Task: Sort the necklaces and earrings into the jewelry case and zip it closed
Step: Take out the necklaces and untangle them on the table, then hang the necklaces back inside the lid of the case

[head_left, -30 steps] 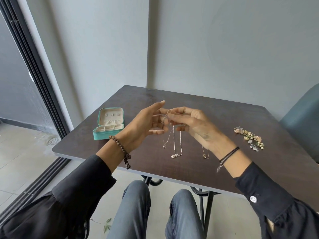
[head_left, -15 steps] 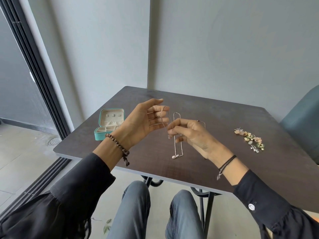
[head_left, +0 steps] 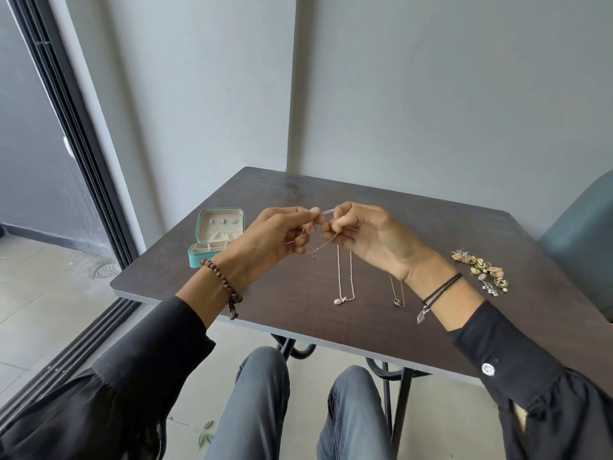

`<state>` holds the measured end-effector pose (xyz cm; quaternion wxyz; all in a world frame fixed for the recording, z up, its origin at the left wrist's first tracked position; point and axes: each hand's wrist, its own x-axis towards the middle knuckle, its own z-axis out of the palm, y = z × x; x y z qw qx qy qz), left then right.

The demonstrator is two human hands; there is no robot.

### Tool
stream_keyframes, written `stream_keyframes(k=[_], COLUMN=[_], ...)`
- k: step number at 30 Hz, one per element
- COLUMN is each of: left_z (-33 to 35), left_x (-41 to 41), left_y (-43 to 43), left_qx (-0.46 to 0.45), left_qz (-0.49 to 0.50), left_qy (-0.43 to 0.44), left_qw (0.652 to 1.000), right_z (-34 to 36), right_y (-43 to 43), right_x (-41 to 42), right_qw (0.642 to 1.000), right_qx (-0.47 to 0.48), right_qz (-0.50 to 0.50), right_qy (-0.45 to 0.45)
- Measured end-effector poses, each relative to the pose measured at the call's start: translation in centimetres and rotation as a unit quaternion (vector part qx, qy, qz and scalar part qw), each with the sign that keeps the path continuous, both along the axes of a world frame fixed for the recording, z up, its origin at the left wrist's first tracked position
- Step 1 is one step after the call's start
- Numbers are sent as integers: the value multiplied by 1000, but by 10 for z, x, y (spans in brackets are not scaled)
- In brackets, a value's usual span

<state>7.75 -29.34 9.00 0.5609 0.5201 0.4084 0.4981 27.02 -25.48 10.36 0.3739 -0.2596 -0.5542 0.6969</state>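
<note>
Above the middle of the dark table point(head_left: 298, 313), my left hand point(head_left: 275, 237) and my right hand point(head_left: 368, 237) meet fingertip to fingertip and both pinch a thin silver necklace point(head_left: 314, 254), whose small pendant dangles below them. A second silver necklace point(head_left: 345, 283) lies flat on the table under the hands. A gold necklace point(head_left: 397, 295) lies to its right, partly hidden by my right wrist. The teal jewelry case point(head_left: 212, 240) stands open at the left, behind my left wrist. A pile of earrings point(head_left: 481, 270) lies at the right.
A grey wall corner rises just behind the table. A teal chair point(head_left: 583, 240) stands at the right edge. A sliding door frame point(head_left: 73, 134) and tiled floor are on the left. My knees are under the table's near edge.
My left hand's fingers were spread open; now they have curled and pinch the chain together with my right hand. The hands came together and rose slightly. The gold necklace shows again by my wrist.
</note>
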Motion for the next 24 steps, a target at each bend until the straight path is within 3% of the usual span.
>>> stream_keyframes(k=[4, 17, 24], left_z=[3, 1, -11], left_x=[-4, -26, -54], left_y=[-6, -5, 5], left_qx=[25, -2, 20], left_qz=[-6, 6, 26], left_qy=[44, 11, 33], left_qw=[999, 1000, 999], right_z=[9, -1, 1], right_y=[-1, 7, 24], right_x=[-5, -19, -46], right_qw=[1000, 972, 959], right_qx=[-20, 144, 199], right_qz=[-3, 2, -5], right_qy=[-10, -187, -203])
